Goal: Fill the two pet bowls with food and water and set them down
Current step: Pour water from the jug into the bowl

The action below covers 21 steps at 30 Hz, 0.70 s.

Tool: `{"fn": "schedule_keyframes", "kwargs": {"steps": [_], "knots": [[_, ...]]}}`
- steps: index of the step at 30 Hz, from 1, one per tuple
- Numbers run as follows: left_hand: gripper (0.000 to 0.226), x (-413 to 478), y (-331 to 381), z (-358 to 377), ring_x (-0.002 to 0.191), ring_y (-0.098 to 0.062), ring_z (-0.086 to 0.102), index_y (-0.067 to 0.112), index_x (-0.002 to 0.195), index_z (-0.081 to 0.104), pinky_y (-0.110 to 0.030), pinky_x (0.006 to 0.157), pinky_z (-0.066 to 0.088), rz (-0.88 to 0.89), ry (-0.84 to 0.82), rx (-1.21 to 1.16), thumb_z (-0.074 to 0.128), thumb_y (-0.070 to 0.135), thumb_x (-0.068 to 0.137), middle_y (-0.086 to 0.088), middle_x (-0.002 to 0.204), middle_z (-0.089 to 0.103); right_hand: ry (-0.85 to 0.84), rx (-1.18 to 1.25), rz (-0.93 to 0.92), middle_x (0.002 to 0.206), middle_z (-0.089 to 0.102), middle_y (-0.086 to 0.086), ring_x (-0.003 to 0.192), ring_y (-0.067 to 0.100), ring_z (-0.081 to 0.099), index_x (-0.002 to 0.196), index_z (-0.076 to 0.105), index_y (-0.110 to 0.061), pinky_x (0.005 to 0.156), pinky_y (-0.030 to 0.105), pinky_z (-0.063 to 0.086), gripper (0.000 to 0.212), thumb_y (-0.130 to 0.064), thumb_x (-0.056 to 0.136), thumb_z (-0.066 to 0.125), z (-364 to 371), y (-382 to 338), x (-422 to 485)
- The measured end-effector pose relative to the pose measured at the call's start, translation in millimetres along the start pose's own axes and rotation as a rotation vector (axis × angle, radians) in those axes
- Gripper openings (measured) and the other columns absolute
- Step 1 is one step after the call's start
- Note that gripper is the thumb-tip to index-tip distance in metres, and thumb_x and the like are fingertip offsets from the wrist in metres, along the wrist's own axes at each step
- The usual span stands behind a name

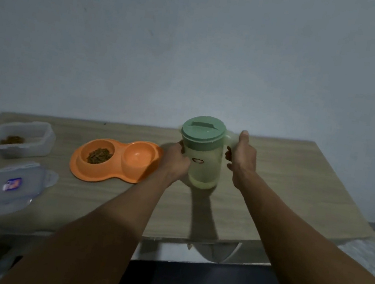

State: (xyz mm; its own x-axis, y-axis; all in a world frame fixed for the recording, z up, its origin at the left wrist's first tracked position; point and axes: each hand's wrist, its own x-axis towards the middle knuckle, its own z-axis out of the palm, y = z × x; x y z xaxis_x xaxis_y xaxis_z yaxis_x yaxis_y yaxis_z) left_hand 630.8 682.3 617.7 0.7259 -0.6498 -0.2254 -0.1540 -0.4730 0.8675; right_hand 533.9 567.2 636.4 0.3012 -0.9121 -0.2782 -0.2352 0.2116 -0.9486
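Head view: both hands on the water jug, just right of the orange double bowl.

Left hand (175,160) wraps its curled fingers round the side of the pale jug (204,168), and right hand (243,160) grips the handle, thumb pointing up. The jug is upright with its green lid (202,132) on, pale liquid low inside. The orange double bowl (76,161) sits on the table (298,173) touching distance from the left hand. There's kibble (99,155) in its left compartment, and the right compartment (137,158) is bare! Further left stands a clear container (43,142) with some kibble in it, its clear lid (10,186) lying flat in front.
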Motion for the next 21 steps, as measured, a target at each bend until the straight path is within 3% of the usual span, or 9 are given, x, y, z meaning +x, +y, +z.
{"fn": "schedule_keyframes", "kwargs": {"steps": [2,5,8,10,13,15,19,21], "knots": [[0.034,-5,0,-8,0.083,-0.031,0.064,0.012,0.116,0.062,-0.033,0.061,0.045,-0.028,0.021,-0.061,0.044,0.003,0.089,-0.009,0.093,0.068,-0.034,-0.024,-0.043,0.076,0.060,0.005,0.072,0.023,0.056,0.083,0.063,-0.015,0.084,0.047,0.051,0.055,-0.058,0.096,0.030,9,-10,-5],[0.031,-12,-2,-16,0.084,-0.024,0.063,0.009,0.119,0.058,-0.029,0.060,0.040,-0.078,0.041,-0.184,0.043,0.005,0.092,-0.011,0.090,0.066,-0.065,-0.068,-0.091,0.077,0.060,0.005,0.076,0.026,0.055,0.078,0.062,-0.015,0.085,0.046,0.051,0.057,-0.061,0.092,0.032,21,-23,-12],[0.028,-19,-4,-23,0.071,-0.019,0.055,0.015,0.119,0.054,-0.015,0.041,0.038,-0.135,0.036,-0.367,0.045,0.008,0.094,-0.001,0.085,0.061,-0.089,-0.109,-0.128,0.080,0.060,0.006,0.076,0.025,0.054,0.075,0.060,-0.015,0.077,0.040,0.047,0.055,-0.060,0.094,0.034,33,-34,-16],[0.035,-20,-10,-24,0.085,-0.022,0.058,0.016,0.125,0.051,-0.020,0.054,0.049,-0.183,0.031,-0.522,0.043,0.003,0.093,-0.002,0.105,0.065,-0.113,-0.142,-0.142,0.082,0.061,0.006,0.076,0.024,0.054,0.074,0.060,-0.016,0.075,0.038,0.045,0.054,-0.060,0.094,0.036,40,-41,-18],[0.054,-19,-24,-20,0.110,-0.023,0.058,0.018,0.138,0.044,-0.032,0.077,0.052,-0.269,0.014,-0.674,0.033,-0.007,0.091,0.000,0.132,0.059,-0.148,-0.189,-0.151,0.078,0.059,0.004,0.075,0.024,0.053,0.074,0.060,-0.015,0.072,0.036,0.043,0.055,-0.061,0.093,0.036,50,-48,-21],[0.059,-22,-31,-17,0.115,-0.023,0.057,0.019,0.140,0.043,-0.032,0.078,0.051,-0.309,-0.005,-0.705,0.029,-0.009,0.090,-0.001,0.135,0.057,-0.171,-0.209,-0.154,0.074,0.057,0.003,0.072,0.023,0.051,0.077,0.061,-0.012,0.068,0.034,0.041,0.057,-0.061,0.093,0.036,57,-52,-22],[0.059,-24,-42,-11,0.098,-0.016,0.061,0.021,0.132,0.050,-0.027,0.068,0.046,-0.318,-0.020,-0.731,0.031,-0.011,0.086,0.001,0.119,0.066,-0.209,-0.275,-0.142,0.073,0.055,0.003,0.066,0.020,0.048,0.087,0.063,-0.007,0.058,0.030,0.036,0.062,-0.062,0.094,0.035,66,-61,-26],[0.057,-23,-46,-10,0.104,-0.019,0.063,0.023,0.128,0.052,-0.028,0.067,0.048,-0.312,-0.025,-0.740,0.034,-0.009,0.086,0.001,0.121,0.066,-0.242,-0.324,-0.116,0.075,0.054,0.003,0.065,0.019,0.046,0.091,0.062,-0.007,0.057,0.030,0.036,0.062,-0.062,0.093,0.035,69,-65,-28]]}}
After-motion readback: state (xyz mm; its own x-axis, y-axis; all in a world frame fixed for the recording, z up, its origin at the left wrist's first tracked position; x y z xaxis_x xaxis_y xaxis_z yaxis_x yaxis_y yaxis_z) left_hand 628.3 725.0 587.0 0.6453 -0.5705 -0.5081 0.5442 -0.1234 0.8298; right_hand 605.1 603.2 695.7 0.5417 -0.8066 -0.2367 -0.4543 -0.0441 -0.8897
